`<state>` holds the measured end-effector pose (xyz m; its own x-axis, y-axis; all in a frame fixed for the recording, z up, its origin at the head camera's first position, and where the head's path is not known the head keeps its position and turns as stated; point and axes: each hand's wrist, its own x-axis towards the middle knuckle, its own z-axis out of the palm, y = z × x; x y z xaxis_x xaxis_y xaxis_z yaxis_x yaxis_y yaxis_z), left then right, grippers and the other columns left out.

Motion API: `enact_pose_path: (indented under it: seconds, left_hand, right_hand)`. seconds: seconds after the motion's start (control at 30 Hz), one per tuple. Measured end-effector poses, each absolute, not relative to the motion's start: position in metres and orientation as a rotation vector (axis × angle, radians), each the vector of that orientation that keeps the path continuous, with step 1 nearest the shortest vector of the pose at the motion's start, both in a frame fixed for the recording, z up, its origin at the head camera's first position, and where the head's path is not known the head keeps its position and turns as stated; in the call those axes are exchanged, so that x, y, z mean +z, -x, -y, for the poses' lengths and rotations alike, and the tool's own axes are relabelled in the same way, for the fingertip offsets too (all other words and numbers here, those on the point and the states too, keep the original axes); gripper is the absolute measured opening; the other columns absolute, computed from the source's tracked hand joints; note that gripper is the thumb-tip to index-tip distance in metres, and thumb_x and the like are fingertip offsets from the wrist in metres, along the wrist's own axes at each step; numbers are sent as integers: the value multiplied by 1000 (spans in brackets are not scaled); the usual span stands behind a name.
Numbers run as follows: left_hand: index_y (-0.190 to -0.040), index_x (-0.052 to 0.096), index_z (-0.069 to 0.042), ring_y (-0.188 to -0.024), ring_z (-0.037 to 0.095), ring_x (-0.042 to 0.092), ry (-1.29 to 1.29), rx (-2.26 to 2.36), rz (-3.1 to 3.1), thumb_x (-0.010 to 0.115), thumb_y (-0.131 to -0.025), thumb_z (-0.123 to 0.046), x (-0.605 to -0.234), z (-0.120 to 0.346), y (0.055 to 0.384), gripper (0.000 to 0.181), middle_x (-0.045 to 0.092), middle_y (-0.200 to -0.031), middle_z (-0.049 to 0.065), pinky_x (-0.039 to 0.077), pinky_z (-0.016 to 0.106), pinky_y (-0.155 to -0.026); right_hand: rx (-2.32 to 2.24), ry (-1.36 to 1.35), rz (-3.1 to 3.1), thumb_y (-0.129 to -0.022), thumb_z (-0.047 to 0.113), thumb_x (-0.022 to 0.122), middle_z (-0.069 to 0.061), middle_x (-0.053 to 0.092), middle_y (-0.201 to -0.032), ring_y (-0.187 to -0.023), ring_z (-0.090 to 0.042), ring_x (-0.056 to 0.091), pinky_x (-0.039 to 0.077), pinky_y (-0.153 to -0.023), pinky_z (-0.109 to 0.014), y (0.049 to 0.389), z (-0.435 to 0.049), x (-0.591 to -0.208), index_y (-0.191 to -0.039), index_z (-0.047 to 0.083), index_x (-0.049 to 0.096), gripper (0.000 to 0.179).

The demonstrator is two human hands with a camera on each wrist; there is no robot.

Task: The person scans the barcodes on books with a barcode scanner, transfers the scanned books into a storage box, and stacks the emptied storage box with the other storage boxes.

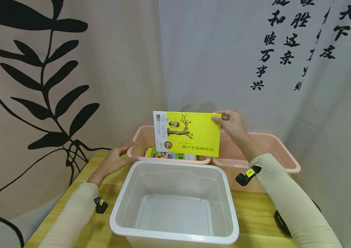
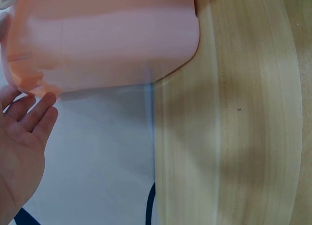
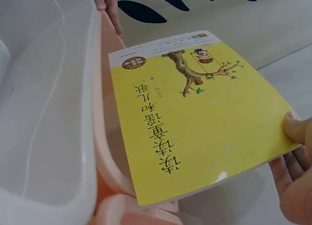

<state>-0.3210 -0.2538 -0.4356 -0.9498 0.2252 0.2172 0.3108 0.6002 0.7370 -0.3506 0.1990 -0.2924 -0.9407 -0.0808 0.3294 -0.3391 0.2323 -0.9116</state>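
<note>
My right hand (image 1: 231, 124) pinches a yellow children's book (image 1: 194, 134) near one corner, thumb on the cover and fingers behind it. Its cover shows a tree with a child on a swing, and in the head view it is upside down. The book is held over the left pink bin (image 1: 142, 137), hiding part of it. Inside that bin lie more books (image 1: 172, 155), partly covered. My left hand (image 1: 116, 159) holds the bin's near left corner, thumb at the front rim and fingers along the outer side (image 2: 36, 110).
A white bin (image 1: 175, 213) stands in front of the pink one on the wooden table (image 1: 249, 213). Another pink bin (image 1: 268, 144) stands at the right. A black object (image 1: 282, 224) lies partly behind my right sleeve. Curtains (image 1: 212, 51) hang behind the table.
</note>
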Motion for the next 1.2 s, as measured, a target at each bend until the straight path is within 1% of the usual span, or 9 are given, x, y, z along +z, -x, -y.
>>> enact_pose_path:
  seconds: [0.2, 0.37, 0.5, 0.6, 0.67, 0.73, 0.83, 0.97, 1.2]
  left_hand:
    - [-161, 31, -16, -150, 44, 32, 439, -1293, 2734, 72, -90, -57, -437, 252, 320, 92, 23, -169, 5, 34, 69, -112]
    - [-161, 31, -15, -149, 45, 32, 429, -1317, 2727, 72, -90, -57, -436, 252, 320, 93, 23, -169, 6, 34, 69, -112]
    - [-162, 30, -15, -149, 46, 33, 423, -1318, 2725, 73, -90, -57, -436, 252, 320, 93, 23, -169, 7, 35, 69, -111]
    - [-162, 29, -15, -148, 46, 33, 429, -1315, 2727, 73, -90, -56, -436, 252, 321, 93, 22, -169, 8, 35, 69, -111]
    - [-162, 30, -14, -148, 46, 35, 443, -1314, 2720, 73, -90, -55, -436, 252, 321, 93, 23, -169, 9, 36, 68, -111]
    - [-161, 30, -12, -148, 45, 35, 452, -1305, 2720, 73, -90, -54, -436, 252, 321, 93, 23, -168, 9, 36, 68, -112]
    - [-161, 30, -12, -147, 45, 36, 448, -1295, 2725, 73, -90, -55, -436, 251, 320, 93, 24, -168, 9, 36, 67, -112]
    - [-161, 30, -13, -147, 45, 36, 423, -1286, 2738, 72, -90, -58, -436, 251, 319, 94, 24, -168, 8, 37, 67, -111]
    - [-160, 33, -11, -148, 43, 35, 440, -1281, 2723, 72, -91, -56, -435, 251, 320, 91, 25, -168, 7, 36, 64, -114]
  right_hand:
    - [1786, -343, 2319, -97, 14, 72, -12, 75, -100, -81, -15, 72, 59, -72, -25, 358, -181, -300, -119, -1, 70, 27]
    - [1756, -364, 2345, -97, 16, 71, -7, 72, -86, -74, -16, 69, 56, -65, -27, 361, -167, -301, -118, 1, 72, 26]
    - [1750, -367, 2361, -98, 16, 71, -4, 60, -73, -61, -14, 53, 46, -56, -24, 363, -155, -304, -117, 2, 73, 24]
    - [1752, -351, 2393, -97, 16, 72, -2, 65, -77, -63, -10, 55, 45, -60, -22, 365, -148, -310, -117, 3, 73, 24]
    - [1744, -353, 2413, -97, 15, 72, -7, 72, -84, -68, -12, 61, 47, -64, -21, 367, -144, -315, -116, 2, 73, 23]
    - [1739, -350, 2433, -97, 14, 71, -10, 76, -93, -78, -13, 68, 51, -71, -23, 368, -142, -319, -115, 2, 73, 22]
    - [1767, -340, 2448, -98, 12, 70, -15, 76, -99, -83, -18, 71, 55, -74, -24, 368, -140, -325, -116, 1, 73, 21]
    - [1796, -292, 2500, -99, 13, 69, -14, 77, -101, -86, -21, 74, 58, -80, -28, 370, -139, -330, -118, 2, 72, 22]
    - [1768, -230, 2609, -99, 16, 70, -9, 74, -98, -90, -21, 67, 55, -94, -38, 371, -135, -335, -117, 3, 72, 23]
